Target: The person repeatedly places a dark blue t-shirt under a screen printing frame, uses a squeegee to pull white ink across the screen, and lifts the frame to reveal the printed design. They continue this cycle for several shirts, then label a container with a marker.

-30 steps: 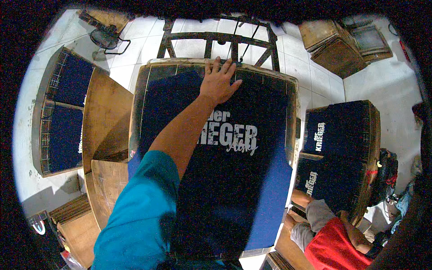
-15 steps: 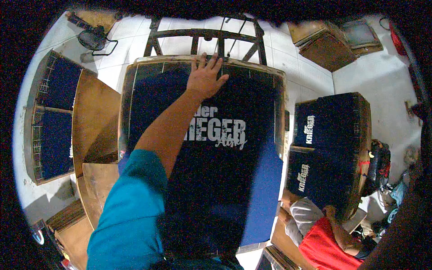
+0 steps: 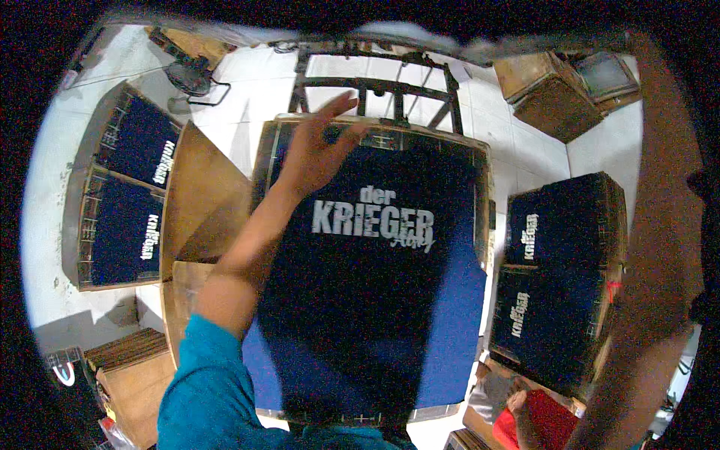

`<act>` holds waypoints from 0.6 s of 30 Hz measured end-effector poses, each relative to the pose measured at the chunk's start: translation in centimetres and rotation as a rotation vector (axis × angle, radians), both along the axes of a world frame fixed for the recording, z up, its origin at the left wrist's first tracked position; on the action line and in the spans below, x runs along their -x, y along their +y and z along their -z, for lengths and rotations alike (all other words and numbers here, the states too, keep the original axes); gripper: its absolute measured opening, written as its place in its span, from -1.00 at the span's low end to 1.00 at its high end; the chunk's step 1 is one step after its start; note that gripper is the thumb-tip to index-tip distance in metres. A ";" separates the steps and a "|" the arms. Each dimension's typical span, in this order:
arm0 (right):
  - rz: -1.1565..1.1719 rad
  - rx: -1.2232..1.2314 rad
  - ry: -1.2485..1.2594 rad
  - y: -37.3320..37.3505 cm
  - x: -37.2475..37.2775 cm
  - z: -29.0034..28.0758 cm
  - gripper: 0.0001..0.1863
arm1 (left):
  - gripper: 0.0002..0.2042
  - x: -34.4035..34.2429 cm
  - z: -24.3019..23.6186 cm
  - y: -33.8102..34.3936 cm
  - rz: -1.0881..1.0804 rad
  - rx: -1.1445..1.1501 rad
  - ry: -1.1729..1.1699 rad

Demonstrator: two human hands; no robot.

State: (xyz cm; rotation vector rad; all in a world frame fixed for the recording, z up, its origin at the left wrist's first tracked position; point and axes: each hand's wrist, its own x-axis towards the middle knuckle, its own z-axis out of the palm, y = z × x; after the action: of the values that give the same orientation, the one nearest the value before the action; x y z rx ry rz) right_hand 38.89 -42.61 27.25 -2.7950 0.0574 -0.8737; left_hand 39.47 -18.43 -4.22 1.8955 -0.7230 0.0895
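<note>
left hand [image 3: 311,154] blurred, right arm [image 3: 666,210] cut off

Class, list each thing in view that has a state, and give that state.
Left hand: open, blurred, seemingly holding nothing
Central blue fabric: spread flat, white-printed, partly shadowed
Left pair of blue fabrics: flat, white-printed
Right pair of blue fabrics: flat, white-printed
Black fan: running or off, unclear
</note>
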 end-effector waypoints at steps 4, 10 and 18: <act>0.142 0.066 0.032 2.9 3.0 0.4 -0.34 | -0.55 5.9 -12.1 11.2 -0.266 0.618 0.036; 0.013 0.048 -0.178 9.1 15.2 11.1 -0.33 | -0.53 14.0 -15.9 21.2 -0.154 0.998 0.507; -0.224 -0.060 0.531 10.8 19.0 28.7 -0.70 | -0.50 19.9 3.7 24.2 -0.647 0.719 1.205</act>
State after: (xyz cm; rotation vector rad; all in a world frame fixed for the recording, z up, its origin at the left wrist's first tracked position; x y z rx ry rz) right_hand 19.85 -31.76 -1.42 -2.8212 -0.1416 -0.0674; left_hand 19.62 5.75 -7.88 1.0891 0.6769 -0.3283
